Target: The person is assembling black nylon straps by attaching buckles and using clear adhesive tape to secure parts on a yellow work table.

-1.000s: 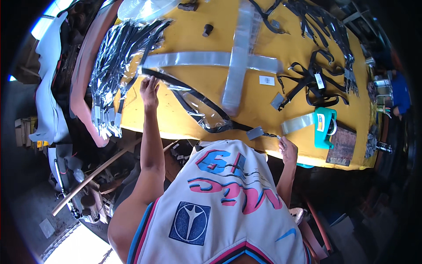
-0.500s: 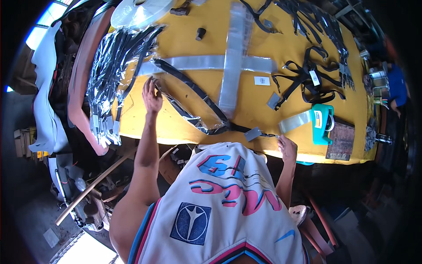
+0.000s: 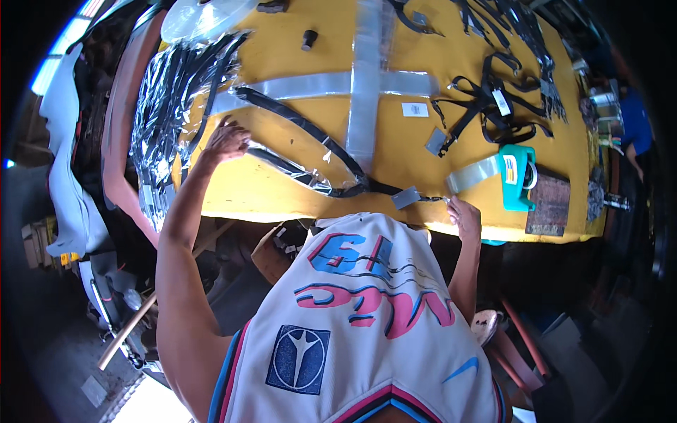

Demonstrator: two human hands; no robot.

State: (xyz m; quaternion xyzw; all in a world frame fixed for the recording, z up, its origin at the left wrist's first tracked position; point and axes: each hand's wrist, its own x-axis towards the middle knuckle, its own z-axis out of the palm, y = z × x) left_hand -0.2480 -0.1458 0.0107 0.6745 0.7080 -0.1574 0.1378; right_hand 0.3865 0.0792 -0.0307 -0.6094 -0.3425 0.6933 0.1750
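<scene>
Black strap [image 3: 362, 183] on counter [image 3: 416, 155], long axis far-left to near-right, forked end pointing left; right hand [image 3: 462, 213] pinches right tip; left hand [image 3: 229, 139] beside near branch, cannot tell if gripping.

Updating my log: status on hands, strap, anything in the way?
Right hand pinching end of black strap. Left hand near opposite end, grip unclear. Green tape dispenser off right, clear of strap.

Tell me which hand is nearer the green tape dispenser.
Right. The right hand is left of the green tape dispenser and closer to the body, not touching it; the left hand is much farther left, over the yellow tabletop.
</scene>
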